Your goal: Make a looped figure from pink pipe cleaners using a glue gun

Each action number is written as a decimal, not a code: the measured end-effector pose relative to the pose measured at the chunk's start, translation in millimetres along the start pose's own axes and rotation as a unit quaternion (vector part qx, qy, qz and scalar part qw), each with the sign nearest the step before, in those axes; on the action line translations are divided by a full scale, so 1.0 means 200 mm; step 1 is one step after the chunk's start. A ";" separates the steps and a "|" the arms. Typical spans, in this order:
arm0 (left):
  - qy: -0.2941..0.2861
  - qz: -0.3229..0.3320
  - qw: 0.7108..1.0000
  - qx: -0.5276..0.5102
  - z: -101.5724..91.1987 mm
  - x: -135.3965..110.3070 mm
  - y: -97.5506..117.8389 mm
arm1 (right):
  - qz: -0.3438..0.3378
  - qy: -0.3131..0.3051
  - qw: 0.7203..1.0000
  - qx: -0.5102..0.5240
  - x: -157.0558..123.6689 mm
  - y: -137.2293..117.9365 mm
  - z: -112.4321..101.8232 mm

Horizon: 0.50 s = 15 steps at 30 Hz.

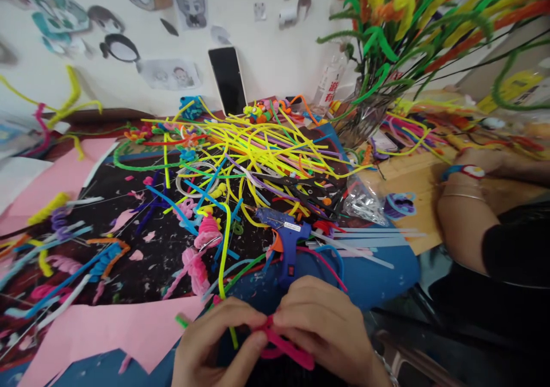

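My left hand point(215, 344) and my right hand point(326, 329) meet at the bottom edge of the view. Both pinch a pink pipe cleaner point(286, 347), which is bent between the fingertips. A thin green pipe cleaner point(183, 321) pokes out beside my left hand. Just beyond my hands a blue glue gun point(286, 238) lies on the table, its nozzle pointing left. A heap of yellow, blue and pink pipe cleaners point(253, 152) covers the table behind it.
Pink paper sheets point(112, 329) lie at the near left. A vase of pipe-cleaner flowers point(365, 117) stands at the back right, a phone point(227, 80) leans on the wall. Another person's arm point(464, 215) with a bracelet rests at the right by a small purple basket point(399, 205).
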<state>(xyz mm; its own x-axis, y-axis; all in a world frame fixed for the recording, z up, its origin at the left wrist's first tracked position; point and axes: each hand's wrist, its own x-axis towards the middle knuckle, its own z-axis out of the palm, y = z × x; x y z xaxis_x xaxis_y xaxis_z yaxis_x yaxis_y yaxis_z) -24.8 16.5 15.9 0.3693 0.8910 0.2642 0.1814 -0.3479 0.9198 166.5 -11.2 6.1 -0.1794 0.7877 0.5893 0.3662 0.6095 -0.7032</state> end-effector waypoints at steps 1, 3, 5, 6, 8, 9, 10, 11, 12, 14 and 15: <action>0.013 0.004 1.000 0.008 0.00 0.00 0.00 | 0.023 0.002 1.000 0.020 0.01 -0.01 -0.01; 0.049 0.004 0.999 0.014 0.00 0.00 -0.01 | 0.087 0.006 0.993 0.078 0.02 -0.02 -0.02; 0.078 -0.012 0.997 0.008 -0.01 0.00 -0.02 | 0.159 0.010 0.975 0.157 0.01 -0.02 -0.02; 0.084 -0.025 0.996 0.004 -0.01 -0.01 -0.03 | 0.190 0.015 0.961 0.202 0.01 -0.01 -0.02; 0.083 -0.047 0.995 -0.004 -0.01 -0.01 -0.03 | 0.244 0.023 0.926 0.289 0.00 0.00 -0.01; 0.081 -0.056 0.995 -0.006 0.00 -0.01 -0.04 | 0.263 0.030 0.906 0.329 -0.01 0.00 0.00; 0.081 -0.061 0.995 -0.010 0.00 -0.02 -0.04 | 0.280 0.037 0.887 0.365 -0.01 0.01 0.02; 0.088 -0.061 0.994 -0.016 0.00 -0.02 -0.04 | 0.298 0.046 0.869 0.392 -0.01 0.02 0.03; 0.101 -0.053 0.993 -0.024 0.01 -0.02 -0.04 | 0.315 0.058 0.854 0.409 -0.01 0.02 0.04; 0.143 0.003 0.989 -0.024 0.01 -0.01 -0.05 | 0.336 0.092 0.837 0.421 0.00 0.04 0.06; 0.168 0.048 0.985 -0.006 0.02 -0.01 -0.05 | 0.342 0.110 0.833 0.420 0.00 0.04 0.07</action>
<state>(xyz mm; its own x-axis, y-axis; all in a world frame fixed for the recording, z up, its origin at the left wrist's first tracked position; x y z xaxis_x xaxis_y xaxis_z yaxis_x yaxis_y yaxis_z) -24.5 17.1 5.5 0.0621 0.9014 0.4285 0.1490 -0.4329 0.8891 156.5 -5.6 -5.5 0.0153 0.9974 -0.0708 -0.4710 -0.0552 -0.8804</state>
